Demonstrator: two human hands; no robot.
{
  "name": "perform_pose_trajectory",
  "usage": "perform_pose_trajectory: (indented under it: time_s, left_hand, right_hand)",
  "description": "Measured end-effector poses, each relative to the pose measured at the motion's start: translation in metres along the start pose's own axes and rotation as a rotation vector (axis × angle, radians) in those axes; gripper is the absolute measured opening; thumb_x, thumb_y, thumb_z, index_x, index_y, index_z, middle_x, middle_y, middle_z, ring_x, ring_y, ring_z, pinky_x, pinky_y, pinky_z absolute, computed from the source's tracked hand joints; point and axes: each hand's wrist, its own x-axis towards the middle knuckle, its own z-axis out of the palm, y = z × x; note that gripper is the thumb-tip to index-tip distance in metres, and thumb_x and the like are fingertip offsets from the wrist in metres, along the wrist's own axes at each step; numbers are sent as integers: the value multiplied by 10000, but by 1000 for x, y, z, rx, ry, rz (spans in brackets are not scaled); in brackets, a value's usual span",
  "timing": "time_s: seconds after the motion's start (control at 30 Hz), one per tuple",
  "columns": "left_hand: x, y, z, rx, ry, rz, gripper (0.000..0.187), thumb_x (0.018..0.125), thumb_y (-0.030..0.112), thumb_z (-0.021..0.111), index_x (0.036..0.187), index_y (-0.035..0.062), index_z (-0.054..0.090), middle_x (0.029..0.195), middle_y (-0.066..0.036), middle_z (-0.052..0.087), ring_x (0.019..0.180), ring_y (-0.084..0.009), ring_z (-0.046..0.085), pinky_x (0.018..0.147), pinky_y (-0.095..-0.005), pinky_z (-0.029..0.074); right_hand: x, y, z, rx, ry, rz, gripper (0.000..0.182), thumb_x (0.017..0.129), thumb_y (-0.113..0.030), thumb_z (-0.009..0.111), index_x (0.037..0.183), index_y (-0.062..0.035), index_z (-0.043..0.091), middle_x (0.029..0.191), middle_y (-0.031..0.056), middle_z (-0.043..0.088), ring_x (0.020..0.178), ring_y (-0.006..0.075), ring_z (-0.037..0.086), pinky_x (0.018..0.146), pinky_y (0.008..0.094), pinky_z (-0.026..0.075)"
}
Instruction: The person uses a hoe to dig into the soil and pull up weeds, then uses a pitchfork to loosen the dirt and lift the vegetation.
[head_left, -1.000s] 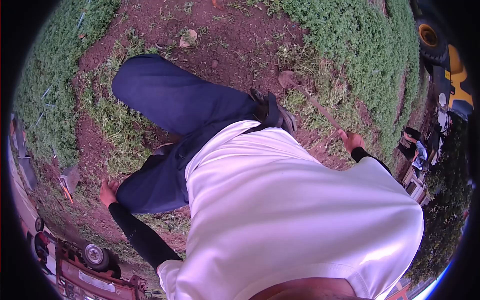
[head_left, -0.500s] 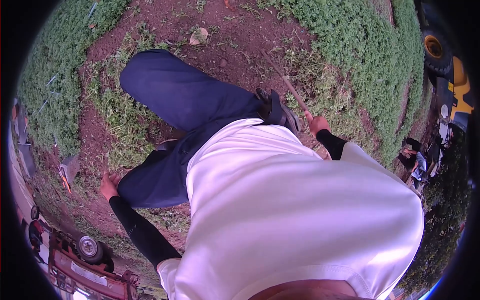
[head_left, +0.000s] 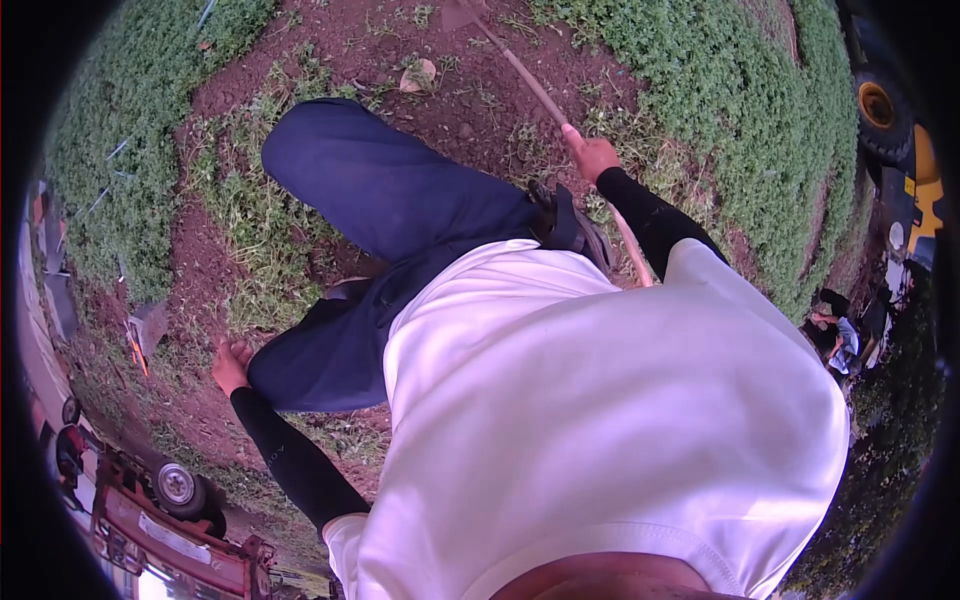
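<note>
Forward, toward the top edge of the view, the tool (head_left: pixel 525 78) has been swung since the earlier frame, and the right hand (head_left: pixel 592 158) has been carried from beside the shoe (head_left: pixel 583 235) to ahead of it.

Tool: slim, brown, straight or slightly bowed (lens curve not ruled out), its rear length paler and pinkish. It is held slantwise out over bare soil (head_left: pixel 480 125). Its head is greyish, blurred and partly cut off by the edge; contact with the soil cannot be told. Behind the hand, the handle is led past the shoe and lost at the shirt (head_left: pixel 600 400).

Step, as judged: the outward reach of a one-handed stroke over the ground. For the next move, a firm wrist and a steady head angle would be called for, with the handle kept clear of the shoe.

Right hand: closed around the handle, the index finger seemingly laid along it.

Left hand (head_left: pixel 232 365): fingers loosely curled, held at the knee (head_left: pixel 300 375); whether anything is gripped cannot be told.

Farther out: a dry leaf (head_left: pixel 418 75) is seen on the soil, loose weeds (head_left: pixel 265 230) are strewn by the legs, and the patch is flanked by green plants (head_left: pixel 720 120).
</note>
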Motion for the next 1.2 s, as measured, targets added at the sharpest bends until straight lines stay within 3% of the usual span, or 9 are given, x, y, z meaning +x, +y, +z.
perform_pose_trajectory:
  time_s: [0.17,0.37,0.57,0.7,0.83,0.97,1.07,1.13,1.2]
  left_hand:
    - [5,-10,-2,-52,-34,-20,475,949,425,580,1171,9,633,1015,-138,711,819,-226,709,675,-312,572]
    - [13,1,4,28,-58,-21,490,952,425,587,1204,4,607,1030,-162,700,824,-237,706,687,-322,580]
    - [24,4,5,103,-70,-10,563,974,407,549,1301,-51,552,1071,-209,693,865,-266,712,739,-322,572]
    - [15,6,6,67,-55,23,549,970,392,554,1297,-49,558,1038,-204,698,821,-252,712,723,-320,573]
    - [7,5,3,65,-26,14,531,968,369,556,1296,-49,559,1007,-198,705,770,-243,711,679,-319,576]
    - [6,1,3,23,17,19,503,965,355,560,1253,-56,575,963,-185,710,734,-249,710,625,-329,589]
    - [-2,3,2,-21,52,21,455,968,352,556,1174,-52,595,938,-171,711,717,-248,708,612,-329,591]
    - [-4,0,0,-84,35,-9,450,966,376,574,1146,-35,602,929,-160,711,703,-236,700,604,-329,587]
    - [-11,2,1,-76,49,-6,456,965,385,577,1150,-31,602,929,-156,711,702,-232,697,606,-328,585]
  right_hand:
    - [-40,94,-2,-329,13,34,869,902,-772,366,741,25,673,744,284,632,759,478,622,723,513,491]
    - [-203,219,-48,-501,-87,377,840,917,-758,328,836,-20,721,824,269,672,856,451,660,781,526,500]
    - [-227,242,-55,-527,-75,283,826,892,-778,362,814,-28,699,762,261,649,779,449,648,707,515,496]
    - [-162,186,-22,-469,-118,211,848,906,-772,335,863,-20,725,832,249,683,837,428,670,778,509,517]
    - [-40,72,35,-285,-94,55,900,897,-796,289,901,-13,732,898,273,681,917,445,655,838,511,499]
    - [76,-62,57,-80,101,-198,891,910,-762,345,776,51,685,735,266,652,787,414,674,758,480,504]
    - [94,-170,38,-44,-132,-100,882,906,-751,354,909,56,711,870,244,698,892,397,689,820,465,515]
    - [93,-191,45,62,-161,-88,887,927,-730,346,715,82,633,611,173,614,580,332,657,667,448,511]
    - [78,-172,54,48,-207,0,877,920,-731,364,798,82,669,690,210,661,696,365,688,733,456,519]
